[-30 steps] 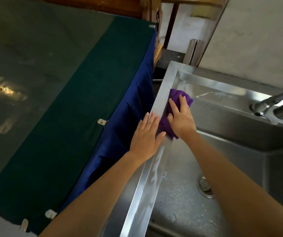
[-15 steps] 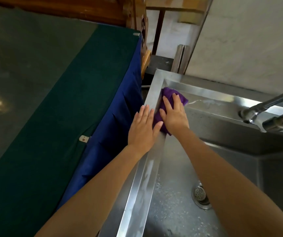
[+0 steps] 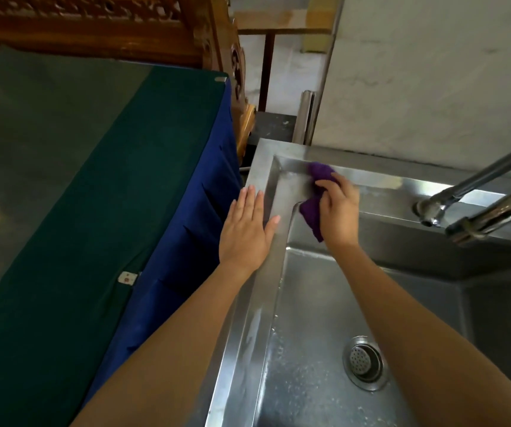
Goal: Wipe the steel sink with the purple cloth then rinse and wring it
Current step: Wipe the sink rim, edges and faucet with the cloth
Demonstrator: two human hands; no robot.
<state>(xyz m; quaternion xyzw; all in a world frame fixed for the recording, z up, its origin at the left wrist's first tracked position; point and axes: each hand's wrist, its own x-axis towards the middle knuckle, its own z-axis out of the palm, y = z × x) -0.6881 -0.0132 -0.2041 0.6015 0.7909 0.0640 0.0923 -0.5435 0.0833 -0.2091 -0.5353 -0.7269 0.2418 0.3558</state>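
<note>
Cloth [image 3: 312,211] bunched in my right hand [image 3: 339,208] at sink [image 3: 248,334] corner; my left hand [image 3: 246,229] lies flat, fingers straight, on rim

Cloth [image 3: 312,212] purple, at sink [image 3: 248,334] far-left corner. Sink grey steel, basin speckled. Table cover [image 3: 94,211] dark green; skirt [image 3: 186,260] deep blue, pleated. Carved frame [image 3: 94,29] reddish-brown. Wall [image 3: 433,87] pale grey, mottled.

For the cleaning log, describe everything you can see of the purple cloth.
The purple cloth is soft, fuzzy-looking fabric, bunched rather than spread. The right hand grips its middle. One lump shows beyond that hand on the far left rim corner of the steel sink, and a tail hangs below the hand against the basin's inner wall.
</note>
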